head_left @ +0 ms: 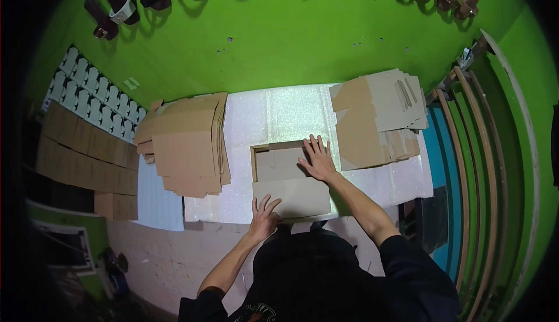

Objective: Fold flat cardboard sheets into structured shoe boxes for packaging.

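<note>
A cardboard box (291, 197) lies partly folded at the front edge of the table, directly before me. Its far and left walls stand up, and a broad flat panel covers the near part. My left hand (265, 217) is at the near left corner, with its fingers apart and their tips on the panel. On the box's right side rests my right hand (319, 162), fingers spread, its fingertips near the far right corner. Neither hand is closed around anything.
Stacks of flat cardboard blanks lie on the table (244, 118): one stack (189, 147) left, another (372, 112) right. Closed brown boxes (81, 153) are piled at far left. Sandals (119, 7) hang on the green wall. A wooden-railed rack (466, 164) stands at right.
</note>
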Demonstrator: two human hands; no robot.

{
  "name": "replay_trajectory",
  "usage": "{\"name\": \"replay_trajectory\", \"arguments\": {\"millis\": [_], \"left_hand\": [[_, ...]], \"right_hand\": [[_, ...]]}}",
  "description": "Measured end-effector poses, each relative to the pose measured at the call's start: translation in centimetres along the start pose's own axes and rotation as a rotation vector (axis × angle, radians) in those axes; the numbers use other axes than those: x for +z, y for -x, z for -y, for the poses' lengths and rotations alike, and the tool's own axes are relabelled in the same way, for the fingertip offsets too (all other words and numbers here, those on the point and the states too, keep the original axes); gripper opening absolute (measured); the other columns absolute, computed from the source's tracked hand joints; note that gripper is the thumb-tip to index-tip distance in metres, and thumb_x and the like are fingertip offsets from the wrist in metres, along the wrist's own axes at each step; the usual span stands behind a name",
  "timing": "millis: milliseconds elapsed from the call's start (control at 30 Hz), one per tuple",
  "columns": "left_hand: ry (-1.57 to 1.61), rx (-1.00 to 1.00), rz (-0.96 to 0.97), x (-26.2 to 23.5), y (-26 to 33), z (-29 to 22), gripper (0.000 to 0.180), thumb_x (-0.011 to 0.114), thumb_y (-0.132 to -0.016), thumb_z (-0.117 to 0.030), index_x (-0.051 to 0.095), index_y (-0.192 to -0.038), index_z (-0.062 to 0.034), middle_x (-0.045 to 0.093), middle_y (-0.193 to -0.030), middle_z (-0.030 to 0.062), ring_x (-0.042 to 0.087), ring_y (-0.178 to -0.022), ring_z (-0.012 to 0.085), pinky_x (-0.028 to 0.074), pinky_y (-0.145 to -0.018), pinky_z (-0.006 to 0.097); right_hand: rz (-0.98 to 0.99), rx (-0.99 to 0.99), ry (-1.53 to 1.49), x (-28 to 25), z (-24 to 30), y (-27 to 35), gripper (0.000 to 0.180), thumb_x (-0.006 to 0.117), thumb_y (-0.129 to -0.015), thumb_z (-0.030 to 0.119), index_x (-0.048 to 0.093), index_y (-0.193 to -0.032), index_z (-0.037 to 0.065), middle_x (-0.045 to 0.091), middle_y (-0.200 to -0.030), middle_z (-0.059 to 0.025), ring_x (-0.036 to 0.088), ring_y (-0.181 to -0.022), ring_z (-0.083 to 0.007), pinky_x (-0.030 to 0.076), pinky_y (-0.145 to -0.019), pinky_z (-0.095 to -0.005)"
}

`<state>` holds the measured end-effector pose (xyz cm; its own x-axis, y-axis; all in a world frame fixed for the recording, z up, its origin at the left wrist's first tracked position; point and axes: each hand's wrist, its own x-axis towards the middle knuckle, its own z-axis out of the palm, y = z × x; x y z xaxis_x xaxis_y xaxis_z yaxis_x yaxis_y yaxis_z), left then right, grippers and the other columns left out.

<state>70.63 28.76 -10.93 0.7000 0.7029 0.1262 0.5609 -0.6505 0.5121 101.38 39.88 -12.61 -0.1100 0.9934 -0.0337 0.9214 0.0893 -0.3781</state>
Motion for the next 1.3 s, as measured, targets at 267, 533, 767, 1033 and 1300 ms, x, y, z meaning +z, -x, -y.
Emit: {"name": "replay_trajectory", "arguments": {"millis": [267,533,767,1033,1300], "left_hand": [[-0.029,-0.079,-0.074,-4.2,-2.0,-1.4,0.016,0.078,-0.076,-0.022,0.072,-0.071,-0.0080,0.054,-0.140,0.0097,0.034,-0.142,0.0416,0.010,-0.112,0.075],[0.060,-0.146,-0.132,-5.9,-3.6,-1.6,0.015,0.078,-0.077,-0.022,0.074,-0.074,-0.0079,0.058,-0.135,0.0106,0.037,-0.140,0.0419,0.007,-0.114,0.073],[0.082,-0.172,-0.160,-6.2,-3.3,-1.5,0.014,0.079,-0.078,-0.020,0.075,-0.076,-0.0070,0.059,-0.135,0.0105,0.038,-0.140,0.0408,0.008,-0.114,0.072],[-0.002,-0.231,-0.176,-5.7,-2.7,-2.1,0.017,0.080,-0.078,-0.021,0.074,-0.073,-0.0057,0.057,-0.135,0.0126,0.037,-0.140,0.0422,0.007,-0.113,0.074],[-0.114,-0.133,-0.138,-5.7,-2.2,-3.0,0.032,0.081,-0.080,-0.030,0.071,-0.102,-0.0084,0.051,-0.146,0.0097,0.033,-0.143,0.0405,0.009,-0.110,0.078]], "right_hand": [[0.030,-0.402,-0.065,-8.0,6.2,9.2,0.052,0.059,-0.095,0.052,0.073,-0.108,0.004,0.048,-0.144,-0.0171,0.029,-0.145,-0.0433,0.013,-0.120,-0.0646],[-0.120,-0.395,-0.089,-5.9,6.9,13.4,0.020,0.071,-0.090,0.024,0.068,-0.083,0.005,0.055,-0.136,-0.0094,0.041,-0.138,-0.0368,0.022,-0.119,-0.0625],[-0.135,-0.344,-0.113,-5.2,6.9,13.2,0.017,0.069,-0.089,0.018,0.063,-0.085,0.003,0.053,-0.135,-0.0113,0.039,-0.138,-0.0390,0.022,-0.118,-0.0642],[-0.067,-0.218,-0.201,-4.6,6.8,13.5,0.015,0.067,-0.088,0.016,0.068,-0.086,0.001,0.052,-0.132,-0.0117,0.035,-0.139,-0.0405,0.019,-0.115,-0.0691],[0.115,-0.105,-0.215,-5.7,6.0,12.6,0.017,0.065,-0.088,0.018,0.072,-0.085,0.003,0.052,-0.132,-0.0124,0.032,-0.140,-0.0415,0.016,-0.116,-0.0702]]}}
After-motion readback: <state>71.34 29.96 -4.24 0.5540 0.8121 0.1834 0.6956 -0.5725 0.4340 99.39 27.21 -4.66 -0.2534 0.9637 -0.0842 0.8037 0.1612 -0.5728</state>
